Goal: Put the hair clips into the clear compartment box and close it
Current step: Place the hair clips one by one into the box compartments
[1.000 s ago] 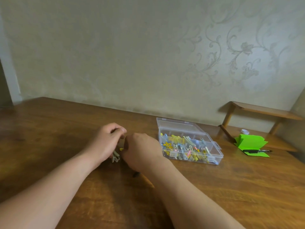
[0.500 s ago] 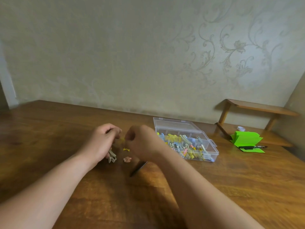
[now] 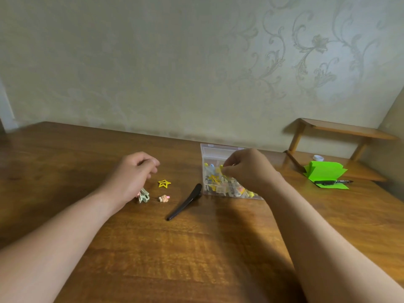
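The clear compartment box [image 3: 213, 153] lies open on the wooden table, holding several coloured clips. My right hand [image 3: 249, 169] hovers over its near-left compartments, fingers pinched on a small yellow clip [image 3: 222, 169]. My left hand [image 3: 133, 176] rests on the table with loosely curled fingers, holding nothing I can see. Beside its heel lies a pale green claw clip [image 3: 143, 196]. A yellow star clip [image 3: 164, 183], a small tan bear clip [image 3: 164, 198] and a long black clip [image 3: 185, 202] lie between my hands.
A low wooden shelf [image 3: 341, 130] stands at the back right against the wall. On its lower board sit a folded green paper [image 3: 324, 172], a black pen [image 3: 333, 182] and a small white cap [image 3: 318, 158]. The table [image 3: 175, 259] stretches toward me.
My right hand has moved right from the loose clips to over the box, carrying a small yellow clip. My left hand stayed near the green claw clip, and the clips between my hands are uncovered.
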Action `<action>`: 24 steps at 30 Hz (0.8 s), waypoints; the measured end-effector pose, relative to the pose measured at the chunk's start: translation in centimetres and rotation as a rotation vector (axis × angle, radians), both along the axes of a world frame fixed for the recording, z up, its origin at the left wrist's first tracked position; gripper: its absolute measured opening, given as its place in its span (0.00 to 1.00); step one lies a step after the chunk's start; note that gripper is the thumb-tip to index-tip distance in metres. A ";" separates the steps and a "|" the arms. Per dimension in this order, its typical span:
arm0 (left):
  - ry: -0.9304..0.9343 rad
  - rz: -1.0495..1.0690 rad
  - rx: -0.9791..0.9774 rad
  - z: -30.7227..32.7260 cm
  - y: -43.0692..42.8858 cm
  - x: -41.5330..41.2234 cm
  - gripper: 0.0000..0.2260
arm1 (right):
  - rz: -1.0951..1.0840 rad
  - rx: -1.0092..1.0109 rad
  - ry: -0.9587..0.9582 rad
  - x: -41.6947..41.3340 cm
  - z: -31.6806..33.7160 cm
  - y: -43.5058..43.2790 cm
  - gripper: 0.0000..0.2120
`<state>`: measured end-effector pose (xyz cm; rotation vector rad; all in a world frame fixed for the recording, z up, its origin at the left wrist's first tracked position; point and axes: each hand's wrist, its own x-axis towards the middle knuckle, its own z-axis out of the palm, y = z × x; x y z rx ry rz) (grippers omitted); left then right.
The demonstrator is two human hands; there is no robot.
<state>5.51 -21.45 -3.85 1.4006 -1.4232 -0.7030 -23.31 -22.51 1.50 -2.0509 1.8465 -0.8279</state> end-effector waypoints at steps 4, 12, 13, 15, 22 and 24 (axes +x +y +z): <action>-0.012 0.005 0.010 0.1 0.2 0.0 0.09 | -0.007 0.004 0.135 1.6 -0.9 -0.7 0.03; 0.018 0.022 0.034 0.5 0.4 -0.1 0.11 | 0.108 -0.127 0.141 4.2 -0.4 1.2 0.06; 0.045 0.029 0.037 0.5 0.3 0.0 0.11 | 0.167 -0.128 0.152 5.2 -0.3 1.5 0.07; 0.106 0.054 0.041 0.6 0.2 0.2 0.13 | 0.266 -0.102 0.207 7.5 -0.1 1.6 0.09; 0.200 0.084 0.046 0.8 0.1 0.4 0.14 | 0.431 0.098 0.589 13.0 0.0 -1.7 0.19; 0.208 0.074 0.051 0.9 0.1 0.4 0.13 | 0.456 0.156 0.637 13.5 0.2 -2.5 0.18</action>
